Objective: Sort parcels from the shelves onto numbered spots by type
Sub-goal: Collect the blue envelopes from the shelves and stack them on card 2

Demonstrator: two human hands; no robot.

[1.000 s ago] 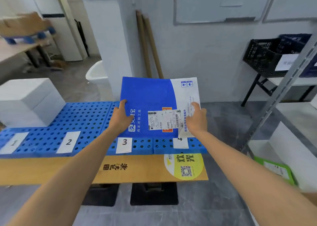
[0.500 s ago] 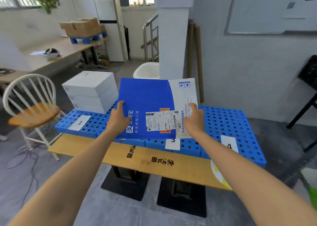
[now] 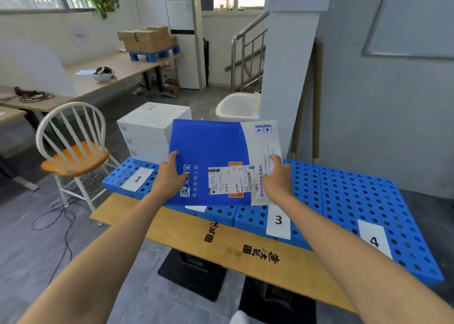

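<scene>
Far left, at 9 o'clock from the parcel, white chair [image 3: 73, 151], not involved. Stacked white boxes [image 3: 149, 132] sit on the blue perforated pallet [image 3: 356, 200] behind label 1 [image 3: 137, 178], at about 10 o'clock from the parcel. Left hand [image 3: 169, 178] grips the near left edge of the blue-and-white flat mailer [image 3: 216, 151], thumb on top, fingers presumably curled underneath. The mailer is held in the air, roughly level, over the stretch between label 1 and label 3 [image 3: 278, 221]. A white sliver [image 3: 196, 208] peeking out under its near edge is probably label 2. Right hand [image 3: 277, 178] clamps the white right end of the mailer, thumb on top. Label 3 is at 5 o'clock from the mailer, label 4 [image 3: 373, 240] further out at 4 o'clock. The step looks like setting the mailer down on spot 2. To do it well, lower it flat with both hands level, keep it clear of the boxes at 10 o'clock, stay short of label 3, and let go only once it lies on the pallet. Versus one second back, the mailer hung over labels 3 and 4 with a shelf at 3 o'clock. Now the view has swung left, the mailer has shifted toward spot 2, and both hands hold it the same way.
</scene>
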